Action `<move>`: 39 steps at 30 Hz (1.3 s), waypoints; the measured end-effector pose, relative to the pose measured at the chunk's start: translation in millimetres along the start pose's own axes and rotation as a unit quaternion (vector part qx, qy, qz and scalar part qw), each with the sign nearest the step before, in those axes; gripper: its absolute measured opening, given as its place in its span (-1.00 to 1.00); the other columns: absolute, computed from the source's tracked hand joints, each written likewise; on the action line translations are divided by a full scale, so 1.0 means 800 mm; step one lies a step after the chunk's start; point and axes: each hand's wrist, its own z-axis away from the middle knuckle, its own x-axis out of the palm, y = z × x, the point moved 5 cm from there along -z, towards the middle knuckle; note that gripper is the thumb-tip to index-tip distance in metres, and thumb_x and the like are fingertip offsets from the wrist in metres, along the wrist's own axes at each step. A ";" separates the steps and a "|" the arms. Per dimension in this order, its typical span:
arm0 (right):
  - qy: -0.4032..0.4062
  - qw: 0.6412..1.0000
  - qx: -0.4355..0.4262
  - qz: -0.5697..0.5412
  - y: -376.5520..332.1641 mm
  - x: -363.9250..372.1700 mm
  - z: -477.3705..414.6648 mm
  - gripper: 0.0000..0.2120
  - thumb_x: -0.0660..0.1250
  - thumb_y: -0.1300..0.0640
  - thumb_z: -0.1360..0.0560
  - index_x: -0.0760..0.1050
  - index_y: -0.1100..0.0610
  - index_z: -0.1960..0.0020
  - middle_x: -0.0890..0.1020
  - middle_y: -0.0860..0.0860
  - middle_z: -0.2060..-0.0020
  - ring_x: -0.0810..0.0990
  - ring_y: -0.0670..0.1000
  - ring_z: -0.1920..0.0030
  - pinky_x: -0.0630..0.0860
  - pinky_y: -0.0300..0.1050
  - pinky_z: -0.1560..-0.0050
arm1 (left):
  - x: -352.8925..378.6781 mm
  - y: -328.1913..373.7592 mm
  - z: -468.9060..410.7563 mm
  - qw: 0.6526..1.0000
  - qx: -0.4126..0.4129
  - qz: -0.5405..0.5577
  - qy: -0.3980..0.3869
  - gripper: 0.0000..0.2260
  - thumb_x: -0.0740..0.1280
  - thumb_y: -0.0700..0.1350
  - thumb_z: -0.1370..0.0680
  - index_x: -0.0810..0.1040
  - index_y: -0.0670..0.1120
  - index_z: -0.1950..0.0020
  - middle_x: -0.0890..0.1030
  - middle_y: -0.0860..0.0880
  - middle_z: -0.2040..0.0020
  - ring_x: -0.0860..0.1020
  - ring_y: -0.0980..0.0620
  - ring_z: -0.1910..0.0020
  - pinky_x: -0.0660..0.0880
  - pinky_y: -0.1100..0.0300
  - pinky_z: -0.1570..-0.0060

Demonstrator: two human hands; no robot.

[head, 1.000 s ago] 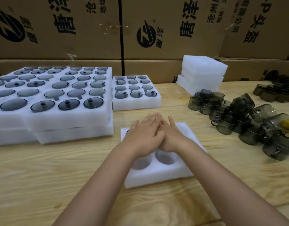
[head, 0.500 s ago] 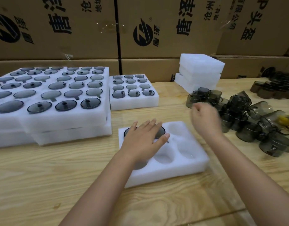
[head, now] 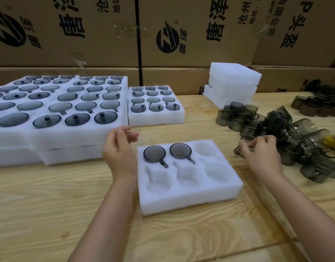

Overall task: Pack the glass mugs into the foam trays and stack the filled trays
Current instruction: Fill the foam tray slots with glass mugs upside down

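Since the picture of half a second ago, the left hand (head: 119, 154) has lifted off the foam tray (head: 191, 203) and now hangs just beside the tray's left edge. The right hand (head: 261, 154) has gone further out to the right of the tray and has reached the loose mugs (head: 276, 129). The step in hand is, I judge, fetching the third mug. Two mugs (head: 154, 154) already sit in the back row of the tray, in its left and middle pockets, with their handles pointing toward the person. The back right pocket (head: 205, 149) and the three front pockets are still empty, so the tray is about one third filled and the stacking is not yet near. The right hand is palm down, its fingers curled round one mug (head: 237, 150) at the edge of the pile nearest the tray. I can see only a small dark part of this mug under the fingertips. The left hand holds nothing. Its fingers are loosely curled, the thumb is near the forefinger, and the forearm runs along the left side of the tray. The next move, as I judge it, is to lift this mug free without knocking its neighbours, which lie crowded and partly tipped over. Then the mug must be carried to the back right pocket and turned so that its handle fits the slot in the foam.
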 end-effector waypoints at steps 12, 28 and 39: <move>-0.047 0.958 -0.051 -0.278 -0.055 -0.017 -0.010 -0.60 0.41 0.09 -0.45 0.41 0.01 -0.25 0.53 -0.11 -0.07 0.52 -0.10 -0.07 0.40 -0.18 -0.02 | -0.014 -0.062 0.002 0.986 -0.156 -0.052 -0.041 -0.87 0.30 -0.27 -0.54 0.55 -0.10 0.18 0.56 -0.04 0.32 0.49 0.16 0.45 0.47 0.29 0.36; -0.394 0.861 -0.252 -0.199 -0.125 0.001 0.020 -0.54 0.31 0.34 -0.38 0.45 -0.13 -0.14 0.49 -0.31 0.03 0.45 -0.20 0.15 0.43 -0.38 0.23 | -0.006 -0.061 0.001 0.981 -0.093 -0.129 -0.107 -0.85 0.44 -0.20 -0.47 0.59 0.05 0.21 0.63 0.11 0.21 0.56 0.16 0.22 0.45 0.49 0.21; -0.396 0.875 -0.267 0.080 -0.141 0.055 0.046 -0.42 -0.17 -0.29 -0.56 -0.08 -0.13 -0.53 -0.13 -0.20 -0.52 -0.31 -0.13 -0.48 -0.33 0.06 -0.46 | -0.004 -0.066 0.000 0.979 -0.110 -0.129 -0.117 -0.84 0.43 -0.22 -0.48 0.59 0.04 0.20 0.63 0.05 0.19 0.55 0.06 0.19 0.47 0.34 0.16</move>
